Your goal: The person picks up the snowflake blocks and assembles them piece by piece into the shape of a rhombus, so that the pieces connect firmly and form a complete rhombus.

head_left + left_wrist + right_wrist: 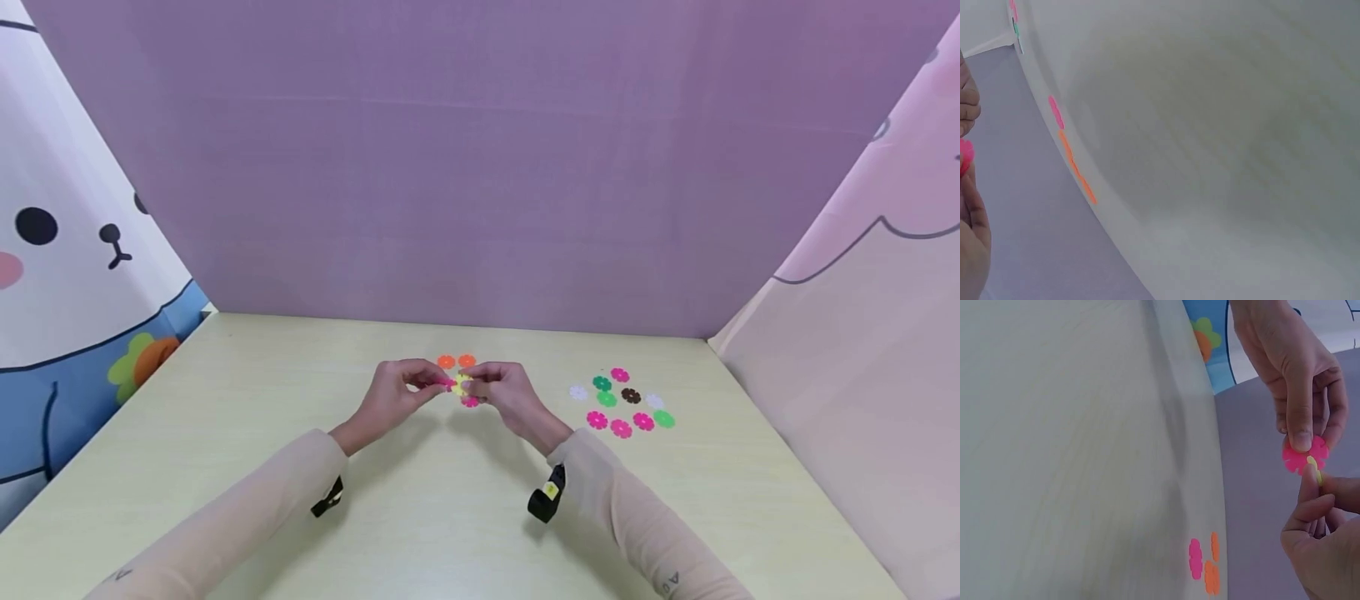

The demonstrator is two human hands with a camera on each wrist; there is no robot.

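Both hands meet in front of me, over the middle of the table. My left hand (397, 393) pinches a pink notched disc (1295, 464), flower-shaped, between thumb and fingers. My right hand (513, 398) pinches a yellow notched disc (461, 384), seen edge-on in the right wrist view. The yellow disc's edge meets the pink disc's slotted rim there, the two at an angle to each other. Two orange discs (446, 362) lie on the table just beyond the hands. Another pink disc (470, 402) lies beneath them, partly covered by the right hand in the head view.
To the right, several loose discs lie spread on the table (420, 525): pink (621, 429), dark green (602, 383), light green (663, 419), brown (631, 396) and white (578, 392). A purple cloth (480, 167) stands behind the table, with printed cloths at both sides.
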